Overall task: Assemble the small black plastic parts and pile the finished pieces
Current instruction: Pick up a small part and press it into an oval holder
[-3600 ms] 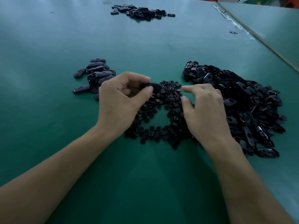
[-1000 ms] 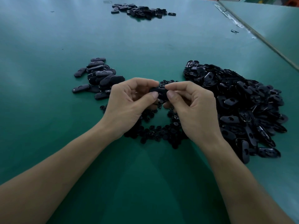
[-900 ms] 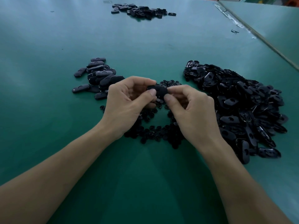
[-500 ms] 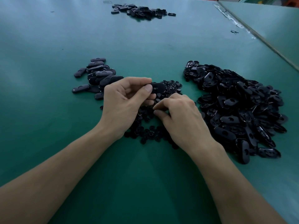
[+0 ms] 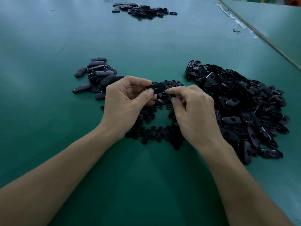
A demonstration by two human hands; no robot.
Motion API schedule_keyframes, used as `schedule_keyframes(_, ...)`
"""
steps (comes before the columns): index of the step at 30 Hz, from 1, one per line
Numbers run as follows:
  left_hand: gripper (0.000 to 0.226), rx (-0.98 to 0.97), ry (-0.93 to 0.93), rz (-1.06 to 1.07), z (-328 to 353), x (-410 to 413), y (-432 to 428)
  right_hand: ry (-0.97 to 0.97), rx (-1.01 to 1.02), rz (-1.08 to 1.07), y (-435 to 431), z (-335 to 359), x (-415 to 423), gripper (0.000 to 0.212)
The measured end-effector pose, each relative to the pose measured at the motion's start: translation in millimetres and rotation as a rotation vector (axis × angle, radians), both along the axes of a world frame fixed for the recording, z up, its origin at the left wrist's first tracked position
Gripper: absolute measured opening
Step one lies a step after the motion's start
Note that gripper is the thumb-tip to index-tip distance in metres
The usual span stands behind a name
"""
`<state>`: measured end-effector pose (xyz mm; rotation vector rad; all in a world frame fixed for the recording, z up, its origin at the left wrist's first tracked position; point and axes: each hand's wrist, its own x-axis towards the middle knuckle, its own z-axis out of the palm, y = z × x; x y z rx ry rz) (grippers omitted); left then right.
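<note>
Green surface (image 5: 48, 49), matte, with a taped seam (image 5: 234, 22) running along its far right. Item held: oval black part (image 5: 157, 87), flat, with rounded ends and a small dimple or hole near its middle. It is lifted clear of the surface and sticks out rightward from the left hand (image 5: 125, 101), whose thumb and curled fingertips pinch its left end. Right hand (image 5: 193, 110) is just right of the part, fingers curled, with forefinger and thumb pinching a small round piece (image 5: 171, 95) close under the oval's right end; its detail is too small to read. Beneath both hands: loose ring of small round black pieces (image 5: 154, 132). Right: large heap of oval shells (image 5: 244, 108), many showing a central hole or hollow side. Left: smaller pile of closed oval pieces (image 5: 99, 74), smooth-topped, just beyond the left knuckles. Far end: another pile of black parts (image 5: 141, 9).
</note>
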<state>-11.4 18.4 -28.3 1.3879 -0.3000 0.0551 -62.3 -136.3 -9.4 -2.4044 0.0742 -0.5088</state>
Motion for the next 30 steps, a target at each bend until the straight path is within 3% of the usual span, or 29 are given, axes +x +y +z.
schedule_keyframes(5, 0.014, 0.028, -0.004, 0.005, -0.6, -0.8, -0.5, -0.098, 0.067, 0.013, 0.1, 0.0, -1.3, 0.017)
schedule_keyframes(12, 0.015, 0.066, -0.015, 0.013, -0.6, -0.8, 0.1, -0.166, 0.352, 0.052, 2.1, 4.0, -1.2, 0.018)
schedule_keyframes(30, 0.02, 0.243, -0.152, -0.017, 2.6, -3.4, -1.5, -0.067, 0.391, 0.108, 5.8, 2.7, 0.4, 0.024)
